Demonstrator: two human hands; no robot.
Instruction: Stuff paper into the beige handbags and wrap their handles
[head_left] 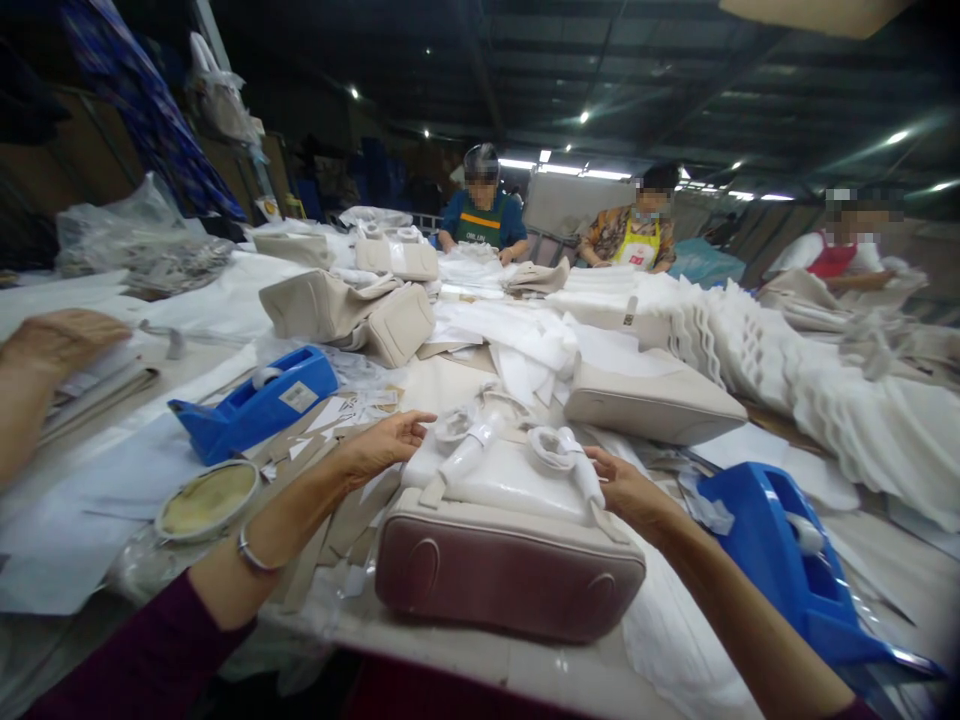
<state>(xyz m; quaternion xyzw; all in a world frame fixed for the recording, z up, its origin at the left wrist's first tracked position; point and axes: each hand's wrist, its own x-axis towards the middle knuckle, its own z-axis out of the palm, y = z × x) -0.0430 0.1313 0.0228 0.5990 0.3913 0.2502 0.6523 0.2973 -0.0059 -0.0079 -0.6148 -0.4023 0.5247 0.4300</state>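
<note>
A beige handbag [510, 565] lies on its side at the table's front edge, its base facing me. White foam wrap [499, 470] covers its upper side, and its straps and coiled cord are wrapped in white. At the bag's far left corner is my left hand [386, 443], fingers extended and slightly spread, with nothing seen in its grasp. My right hand [626, 490] rests beside the wrapped strap on the right, fingers apart, its fingertips near or touching the wrap.
Blue tape dispensers stand left [259, 400] and right [780, 560]. A round tin [208, 500] sits left. More beige bags [652, 395] and stacked foam sheets [810, 370] lie beyond. Another person's hand [64, 340] is at far left; three people work opposite.
</note>
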